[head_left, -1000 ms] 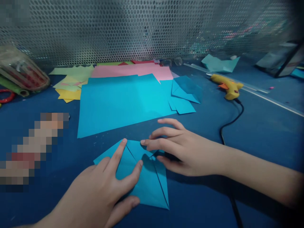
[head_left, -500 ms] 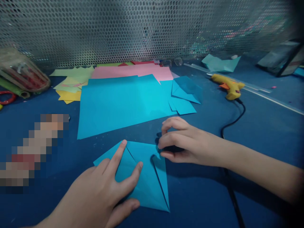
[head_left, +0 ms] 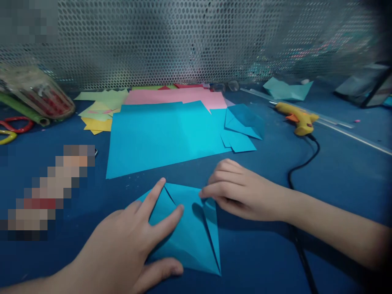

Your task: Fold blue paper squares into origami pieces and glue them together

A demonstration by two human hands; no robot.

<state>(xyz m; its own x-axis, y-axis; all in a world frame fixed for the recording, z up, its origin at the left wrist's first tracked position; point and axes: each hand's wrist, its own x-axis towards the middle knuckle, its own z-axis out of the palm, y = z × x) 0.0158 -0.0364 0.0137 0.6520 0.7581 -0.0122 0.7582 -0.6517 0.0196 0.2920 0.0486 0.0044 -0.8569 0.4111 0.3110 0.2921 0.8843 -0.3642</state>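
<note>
A folded piece of blue paper (head_left: pixel 190 237) lies in front of me, with creased flaps meeting along slanting edges. My left hand (head_left: pixel 131 237) rests on its left part with fingers spread, the index fingertip at the top corner and the thumb near the lower edge. At the upper right corner, my right hand (head_left: pixel 235 192) has its fingers curled together over the right flap, the index fingertip touching the paper. The right thumb is mostly hidden. A large blue sheet (head_left: pixel 162 139) lies just beyond both hands, with small folded blue pieces (head_left: pixel 241 143) at its right end.
Pink paper (head_left: pixel 171 96) and yellow-green scraps (head_left: pixel 105 102) lie farther back. A yellow glue gun (head_left: pixel 297 116) trails a black cord (head_left: pixel 301 165) past my right forearm. Scissors (head_left: pixel 18 124) and a clear jar (head_left: pixel 49 96) stand left. A perforated metal panel (head_left: pixel 153 45) closes the back.
My right hand has lowered onto the paper's upper right corner, its fingers drawn closer together. My left hand stays on the paper. The view has shifted slightly.
</note>
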